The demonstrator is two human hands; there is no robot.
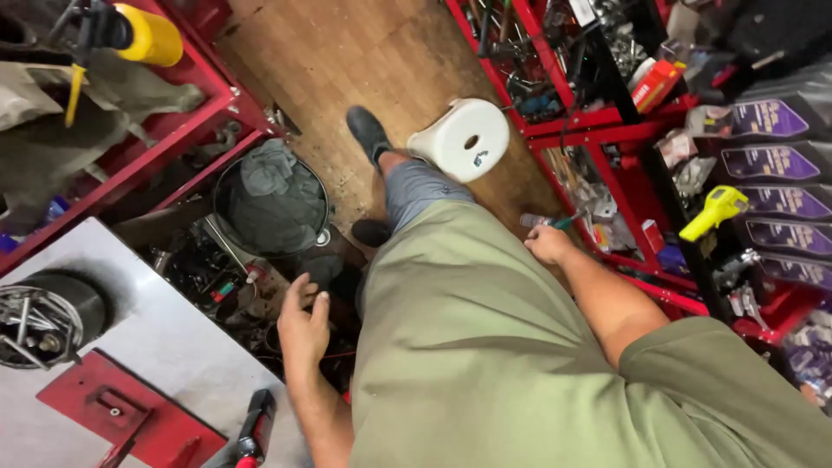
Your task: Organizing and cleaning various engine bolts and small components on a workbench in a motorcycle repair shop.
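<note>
Green-handled, the small tool (555, 221) sits right of centre in our right hand (548, 244), fingers clenched round it beside the red shelving (607, 121). Our left hand (302, 325), lower centre-left, hangs with fingers loosely spread, holding nothing, near the black bin (270, 206).

Worn wooden floor (347, 52) between red shelving (598, 121)

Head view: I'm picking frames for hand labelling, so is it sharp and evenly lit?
Head view: the right hand and its small tool are slightly motion-blurred; the open left hand is sharper; lighting is even and soft, shelves bend toward the edges.
</note>
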